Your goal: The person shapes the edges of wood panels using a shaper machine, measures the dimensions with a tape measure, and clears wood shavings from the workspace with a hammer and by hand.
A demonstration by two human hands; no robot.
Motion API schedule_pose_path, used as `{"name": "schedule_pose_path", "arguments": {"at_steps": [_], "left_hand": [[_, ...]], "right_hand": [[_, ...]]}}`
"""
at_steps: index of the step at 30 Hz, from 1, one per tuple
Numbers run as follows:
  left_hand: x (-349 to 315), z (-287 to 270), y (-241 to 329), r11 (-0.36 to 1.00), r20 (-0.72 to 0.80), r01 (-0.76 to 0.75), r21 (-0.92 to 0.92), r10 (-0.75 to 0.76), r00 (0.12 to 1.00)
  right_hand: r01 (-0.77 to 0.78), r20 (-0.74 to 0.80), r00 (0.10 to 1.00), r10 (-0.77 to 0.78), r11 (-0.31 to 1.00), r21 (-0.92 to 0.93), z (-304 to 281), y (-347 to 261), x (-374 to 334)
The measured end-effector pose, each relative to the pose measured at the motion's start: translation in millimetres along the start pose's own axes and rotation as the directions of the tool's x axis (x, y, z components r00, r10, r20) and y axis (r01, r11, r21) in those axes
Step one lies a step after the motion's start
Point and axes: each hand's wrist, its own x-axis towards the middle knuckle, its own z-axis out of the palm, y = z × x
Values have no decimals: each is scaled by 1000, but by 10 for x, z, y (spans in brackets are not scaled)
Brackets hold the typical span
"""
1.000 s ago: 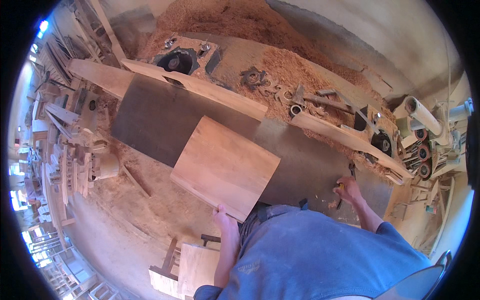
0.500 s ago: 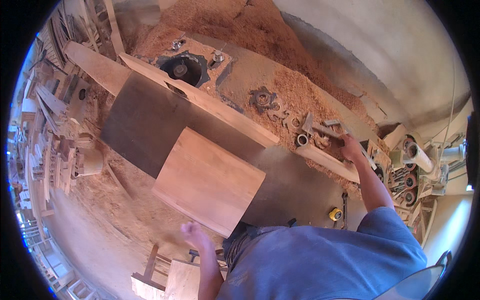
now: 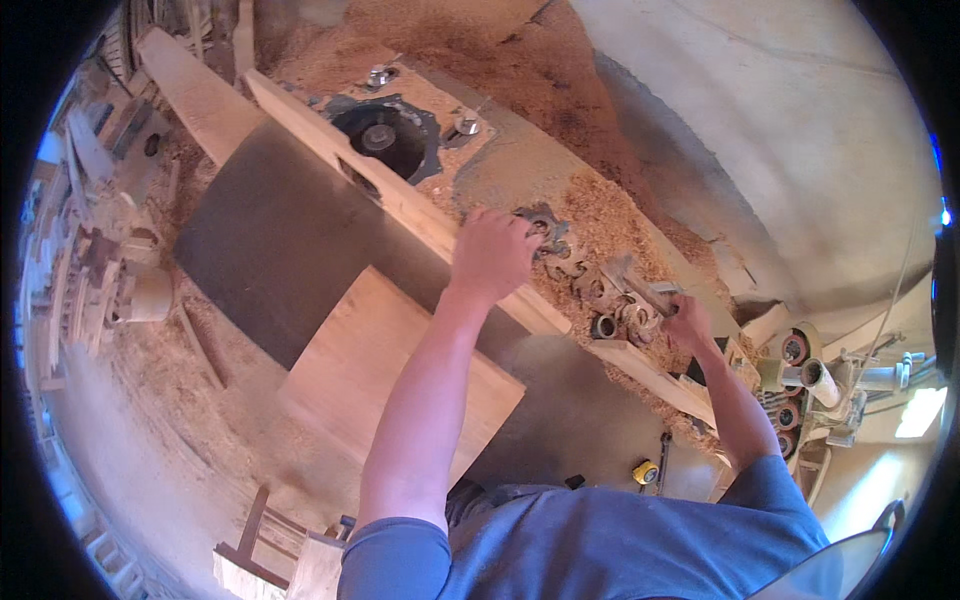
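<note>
At twelve o'clock, a broad heap of reddish sawdust (image 3: 560, 90), banked along the foot of a pale wall (image 3: 770, 140) toward two o'clock; at three, a column of round, red-rimmed discs (image 3: 795, 350), with a pale pipe (image 3: 819, 381) just beside and a bright streak of light (image 3: 880, 490) lower, at four; between four and five, a yellow tape measure (image 3: 645, 472) near a dark wrench (image 3: 664, 455); at seven, a small wooden frame (image 3: 240, 578) with pale panels, partly cut off; at eight, a dusty floor (image 3: 170, 420), with a loose wooden strip (image 3: 200, 345) nearer nine; at nine, a pale round block (image 3: 150, 295) beside stacked wood offcuts (image 3: 75, 290), blurred toward the rim
</note>
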Motion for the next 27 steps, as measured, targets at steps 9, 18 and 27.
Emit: {"name": "schedule_pose_path", "arguments": {"at_steps": [9, 18, 27], "left_hand": [[111, -15, 84, 985, 166, 82, 150, -107, 980], [113, 34, 55, 990, 56, 91, 108, -97, 994], [109, -15, 112, 987, 42, 150, 57, -152, 987]], "right_hand": [[-209, 245, 934, -262, 158, 965, -447, -1913, 194], [-213, 183, 948, -259, -93, 972, -423, -3375, 715], [-240, 153, 918, -365, -204, 949, -410, -3507, 817]]}}
